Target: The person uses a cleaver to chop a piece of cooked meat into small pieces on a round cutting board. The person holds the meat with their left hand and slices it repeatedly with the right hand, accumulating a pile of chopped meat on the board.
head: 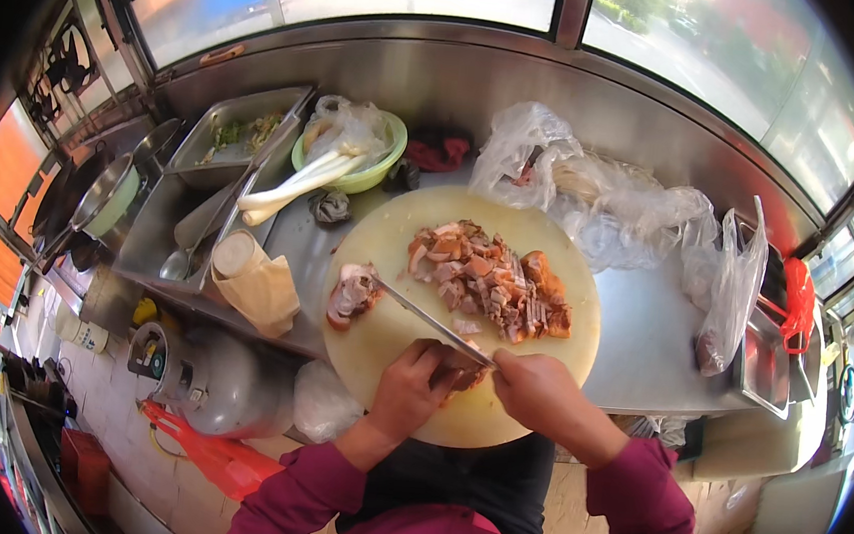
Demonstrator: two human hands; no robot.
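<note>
My right hand grips the handle of a knife, whose blade runs up and to the left over a round cutting board. Under the fingers of my left hand a piece of cooked meat is pressed to the board, partly hidden by the hands and blade. A heap of chopped meat lies on the far right part of the board. Near the board's left rim rests another chunk of meat, close to the knife's tip.
Clear plastic bags lie behind the board on the steel counter. To the left are a green bowl with scallion stalks, a crumpled black bag, a paper-wrapped roll and steel trays. A gas cylinder stands below.
</note>
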